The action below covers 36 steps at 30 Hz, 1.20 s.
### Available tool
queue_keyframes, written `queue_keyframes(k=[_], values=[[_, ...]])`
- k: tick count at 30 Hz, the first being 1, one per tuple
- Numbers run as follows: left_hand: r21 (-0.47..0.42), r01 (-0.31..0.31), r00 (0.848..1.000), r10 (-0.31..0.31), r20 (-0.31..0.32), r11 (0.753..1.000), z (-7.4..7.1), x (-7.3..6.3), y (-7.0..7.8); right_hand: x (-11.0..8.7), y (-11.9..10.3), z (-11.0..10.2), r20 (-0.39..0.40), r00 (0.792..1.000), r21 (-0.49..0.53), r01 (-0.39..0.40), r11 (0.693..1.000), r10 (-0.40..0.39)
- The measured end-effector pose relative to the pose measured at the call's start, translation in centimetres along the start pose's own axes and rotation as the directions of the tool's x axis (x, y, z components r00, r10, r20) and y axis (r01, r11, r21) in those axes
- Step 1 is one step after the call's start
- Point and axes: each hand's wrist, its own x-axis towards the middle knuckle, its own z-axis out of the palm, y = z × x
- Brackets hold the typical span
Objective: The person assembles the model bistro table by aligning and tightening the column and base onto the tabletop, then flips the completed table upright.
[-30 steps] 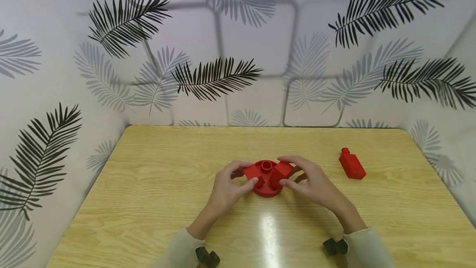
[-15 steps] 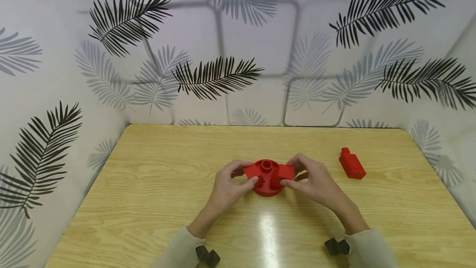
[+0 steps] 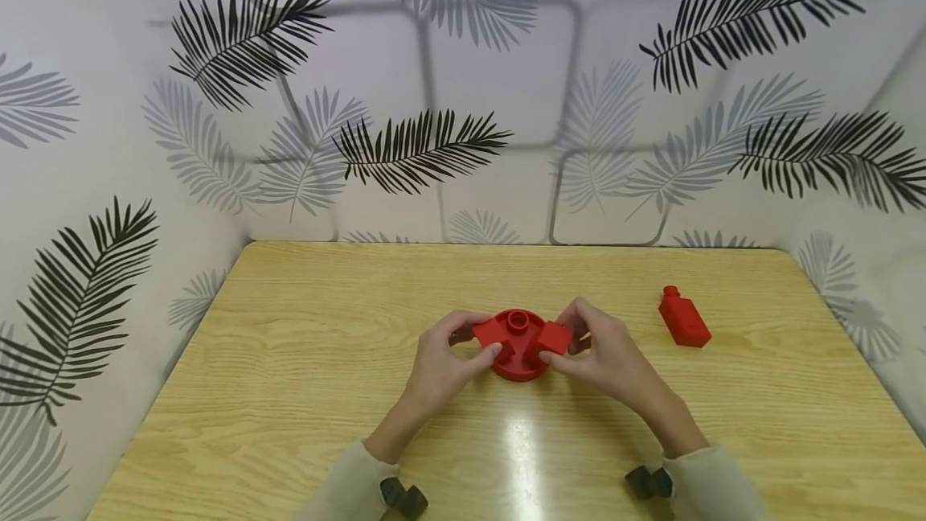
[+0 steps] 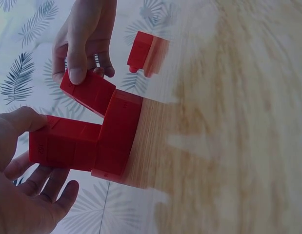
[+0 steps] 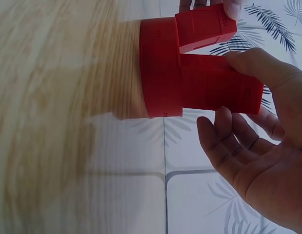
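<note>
A round red base (image 3: 519, 371) sits on the table, an open ring socket (image 3: 517, 321) showing at its far side. Two red square-sided blocks stand in it, leaning outward. My left hand (image 3: 441, 362) pinches the left block (image 4: 68, 144) near its outer end, thumb on one face and fingers on the other. The right block (image 5: 221, 85) is held likewise between the thumb and fingers of my right hand (image 3: 611, 360). Both blocks meet the base (image 5: 160, 68) at their inner ends; how deep they sit is hidden.
A loose red bottle-shaped block (image 3: 684, 322) with a narrow round neck lies on the wooden table (image 3: 304, 376), right of the right hand. Behind the table's far edge hangs a leaf-patterned cloth (image 3: 499, 87).
The right block has turned about its length one way and then partly back, my right hand shifting slightly with it. The left hand, base and loose block stay in place.
</note>
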Motion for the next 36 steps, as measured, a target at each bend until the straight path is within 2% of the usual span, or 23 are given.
queue_keyframes(k=[12,19,23,27,29,32,36], values=[[-0.016,-0.001,1.000,0.001,-0.005,1.000,0.1,0.0,0.1,0.0,-0.1,0.6,-0.054,0.998,-0.060,0.009,0.998,-0.012],[0.003,0.012,1.000,-0.012,-0.020,1.000,0.0,-0.1,-0.1,0.0,-0.2,0.9,-0.080,0.997,-0.079,0.013,0.997,-0.020],[0.002,0.020,0.999,-0.019,-0.025,1.000,-0.2,0.0,-0.1,0.0,-0.3,1.1,-0.074,0.997,-0.082,0.011,0.997,-0.017],[0.017,0.015,1.000,-0.015,-0.018,1.000,-0.4,0.1,0.1,0.0,-0.5,0.7,-0.035,0.999,-0.060,0.001,0.998,-0.003],[0.041,-0.005,1.000,0.006,-0.018,0.999,-0.4,0.1,0.2,-0.1,-0.5,0.3,-0.016,1.000,-0.052,-0.007,0.999,0.006],[0.113,-0.071,0.997,0.075,-0.032,0.991,-0.4,0.2,0.5,-0.4,-0.3,-0.8,-0.012,1.000,-0.051,-0.027,0.998,0.026],[0.227,-0.174,0.981,0.190,-0.050,0.958,0.1,0.3,1.5,-0.7,0.2,-2.3,-0.086,0.996,-0.090,-0.025,0.996,0.017]])
